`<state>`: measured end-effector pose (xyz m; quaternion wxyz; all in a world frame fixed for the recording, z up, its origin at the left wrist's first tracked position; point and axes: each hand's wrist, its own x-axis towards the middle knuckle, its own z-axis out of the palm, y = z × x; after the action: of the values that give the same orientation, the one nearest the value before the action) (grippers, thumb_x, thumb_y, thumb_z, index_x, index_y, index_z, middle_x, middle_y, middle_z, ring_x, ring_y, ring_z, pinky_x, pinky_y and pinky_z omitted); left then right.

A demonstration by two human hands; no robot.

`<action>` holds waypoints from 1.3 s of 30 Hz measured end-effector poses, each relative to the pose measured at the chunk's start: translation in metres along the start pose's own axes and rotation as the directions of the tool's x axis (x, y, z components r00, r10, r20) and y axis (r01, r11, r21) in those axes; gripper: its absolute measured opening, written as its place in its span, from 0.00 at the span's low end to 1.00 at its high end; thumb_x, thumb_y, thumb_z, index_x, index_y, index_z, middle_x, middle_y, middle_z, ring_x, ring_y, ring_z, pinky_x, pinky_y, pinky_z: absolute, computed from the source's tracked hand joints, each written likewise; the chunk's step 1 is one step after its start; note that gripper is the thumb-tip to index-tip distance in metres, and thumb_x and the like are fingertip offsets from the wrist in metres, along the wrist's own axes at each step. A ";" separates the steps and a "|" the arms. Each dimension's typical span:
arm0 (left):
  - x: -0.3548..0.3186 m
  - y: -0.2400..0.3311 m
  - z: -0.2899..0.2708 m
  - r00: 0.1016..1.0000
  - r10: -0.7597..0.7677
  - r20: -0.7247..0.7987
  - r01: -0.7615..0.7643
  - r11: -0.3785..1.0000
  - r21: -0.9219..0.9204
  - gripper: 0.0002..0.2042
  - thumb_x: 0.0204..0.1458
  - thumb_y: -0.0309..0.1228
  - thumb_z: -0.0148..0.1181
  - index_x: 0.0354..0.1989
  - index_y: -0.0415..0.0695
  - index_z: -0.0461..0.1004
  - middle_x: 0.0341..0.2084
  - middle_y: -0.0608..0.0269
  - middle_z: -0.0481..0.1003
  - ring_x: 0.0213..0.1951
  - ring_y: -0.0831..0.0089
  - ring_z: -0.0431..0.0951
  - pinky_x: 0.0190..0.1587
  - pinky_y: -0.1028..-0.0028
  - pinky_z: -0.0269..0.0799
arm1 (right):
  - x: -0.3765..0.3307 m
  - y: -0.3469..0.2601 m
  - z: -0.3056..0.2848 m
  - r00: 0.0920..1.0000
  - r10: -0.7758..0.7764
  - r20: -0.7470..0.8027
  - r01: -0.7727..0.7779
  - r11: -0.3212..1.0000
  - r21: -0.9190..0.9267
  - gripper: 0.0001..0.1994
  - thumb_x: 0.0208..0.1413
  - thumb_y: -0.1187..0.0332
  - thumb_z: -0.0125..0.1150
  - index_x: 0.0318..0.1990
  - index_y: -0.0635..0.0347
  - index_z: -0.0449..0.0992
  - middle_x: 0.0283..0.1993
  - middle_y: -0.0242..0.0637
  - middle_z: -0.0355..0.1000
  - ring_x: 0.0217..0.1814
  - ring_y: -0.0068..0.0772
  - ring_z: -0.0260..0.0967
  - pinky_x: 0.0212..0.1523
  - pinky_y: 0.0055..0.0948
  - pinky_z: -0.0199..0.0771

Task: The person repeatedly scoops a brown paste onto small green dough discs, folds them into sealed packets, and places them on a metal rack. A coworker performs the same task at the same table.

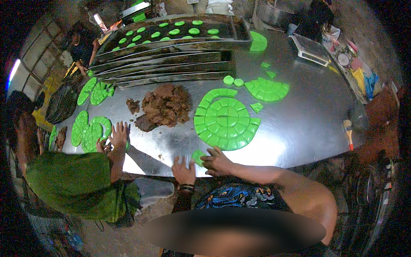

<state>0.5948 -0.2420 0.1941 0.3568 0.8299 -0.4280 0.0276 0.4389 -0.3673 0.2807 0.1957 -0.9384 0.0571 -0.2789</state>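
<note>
The tray (pixel 192 44) is holding green rounds (pixel 174 31). At the surface (pixel 308 107) edge, the left hand (pixel 184 172) is lying open; the right hand (pixel 218 162), fingers bending, is touching the green piece (pixel 197 157) between them, grip undetermined.

Right hand (pixel 218 163) partly hides green piece (pixel 198 157); left hand (pixel 184 172) contact with it unclear. Blurred patch (pixel 235 231) covers lower middle.

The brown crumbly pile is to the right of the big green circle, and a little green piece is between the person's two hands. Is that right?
Not quite: the brown crumbly pile is to the left of the big green circle, as the head view shows. The little green piece is between the left hand and the right hand.
</note>
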 end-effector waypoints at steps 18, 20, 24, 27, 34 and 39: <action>0.021 0.062 -0.061 0.790 -0.335 0.513 0.486 0.853 -0.191 0.10 0.56 0.28 0.50 0.41 0.36 0.71 0.38 0.54 0.74 0.41 0.65 0.74 0.46 0.67 0.70 | 0.071 0.401 -0.027 0.467 0.848 -0.250 -0.848 0.510 0.148 0.19 0.42 0.47 0.63 0.38 0.46 0.75 0.43 0.37 0.73 0.56 0.44 0.63 0.59 0.62 0.43; 0.019 0.064 -0.056 0.817 -0.280 0.503 0.466 0.836 -0.291 0.09 0.57 0.26 0.48 0.43 0.37 0.70 0.39 0.54 0.74 0.42 0.65 0.74 0.48 0.67 0.69 | 0.075 0.396 -0.033 0.502 0.825 -0.259 -0.865 0.485 -0.131 0.19 0.44 0.48 0.63 0.40 0.48 0.73 0.45 0.39 0.72 0.55 0.45 0.63 0.58 0.62 0.45; 0.015 0.072 -0.052 0.870 -0.248 0.427 0.423 0.820 -0.385 0.10 0.56 0.25 0.47 0.45 0.38 0.67 0.40 0.53 0.74 0.43 0.64 0.73 0.51 0.67 0.69 | 0.079 0.374 -0.029 0.791 0.465 -0.397 -0.611 0.620 -0.492 0.25 0.48 0.49 0.59 0.50 0.53 0.69 0.57 0.46 0.65 0.61 0.50 0.58 0.63 0.63 0.40; 0.008 0.080 -0.065 0.829 -0.345 0.441 0.528 0.744 -0.409 0.12 0.55 0.28 0.52 0.46 0.39 0.66 0.39 0.53 0.74 0.41 0.63 0.75 0.47 0.66 0.72 | 0.081 0.347 -0.019 0.866 0.432 -0.251 -0.498 0.791 -0.355 0.28 0.52 0.51 0.55 0.57 0.57 0.64 0.66 0.49 0.52 0.67 0.52 0.50 0.67 0.56 0.40; -0.024 0.077 -0.088 0.754 -0.413 0.511 0.429 -0.279 -0.859 0.15 0.53 0.36 0.57 0.43 0.40 0.66 0.41 0.50 0.73 0.42 0.57 0.76 0.43 0.64 0.75 | 0.118 0.297 -0.055 0.899 0.289 -0.330 -0.407 0.829 -0.384 0.20 0.56 0.54 0.52 0.49 0.59 0.74 0.54 0.46 0.69 0.58 0.50 0.64 0.59 0.48 0.59; -0.054 0.059 -0.090 0.594 -0.380 0.709 0.496 -0.521 -0.695 0.16 0.54 0.32 0.55 0.47 0.37 0.67 0.43 0.51 0.73 0.46 0.58 0.75 0.48 0.65 0.73 | 0.099 0.221 -0.027 0.869 0.473 -0.142 -0.462 0.880 0.106 0.16 0.55 0.58 0.54 0.44 0.60 0.77 0.45 0.48 0.73 0.46 0.50 0.71 0.47 0.42 0.71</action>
<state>0.5413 -0.1717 0.2752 0.7904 0.3313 0.1295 -0.4987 0.5071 -0.6003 0.2632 0.2839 -0.8633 0.2889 -0.3010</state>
